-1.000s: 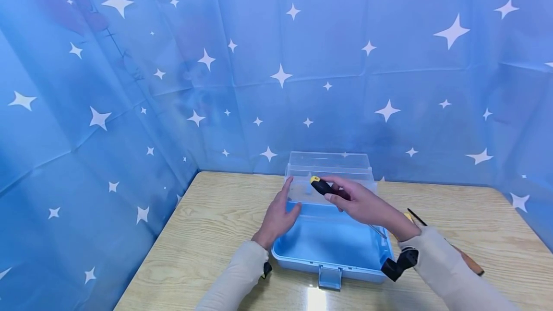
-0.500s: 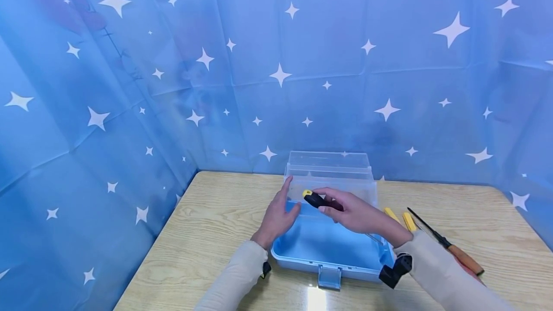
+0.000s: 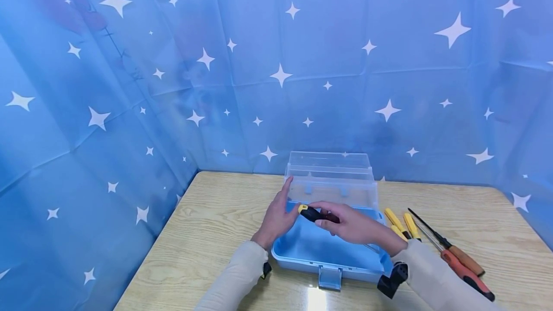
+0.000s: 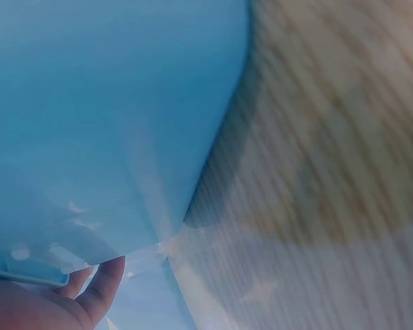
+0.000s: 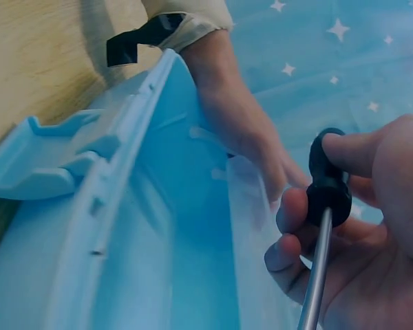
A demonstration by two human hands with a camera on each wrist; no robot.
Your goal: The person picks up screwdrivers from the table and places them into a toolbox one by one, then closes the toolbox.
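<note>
A light blue toolbox (image 3: 328, 248) with its clear lid (image 3: 332, 188) raised stands on the table. My right hand (image 3: 356, 224) is above the box and grips a screwdriver (image 3: 312, 213) by its black and yellow handle. In the right wrist view the metal shaft of the screwdriver (image 5: 318, 271) points back past the palm, with thumb and fingers around the handle. My left hand (image 3: 276, 220) is at the box's left back corner, fingers extended and thumb apart. In the left wrist view that hand (image 4: 48, 302) is partly cut off beside the box wall (image 4: 110, 137); exact contact is unclear.
Right of the box lie several yellow-handled screwdrivers (image 3: 412, 227), a tool with a wooden handle (image 3: 466, 259) and a red-and-black-handled screwdriver (image 3: 464, 271). The box's latch (image 3: 330, 277) hangs at the front. A starry blue curtain (image 3: 276, 61) surrounds the wooden table (image 3: 216, 210).
My right hand has moved down and slightly left with the screwdriver, lower over the box. More of the tools at right show beside the sleeve. My left hand has stayed put.
</note>
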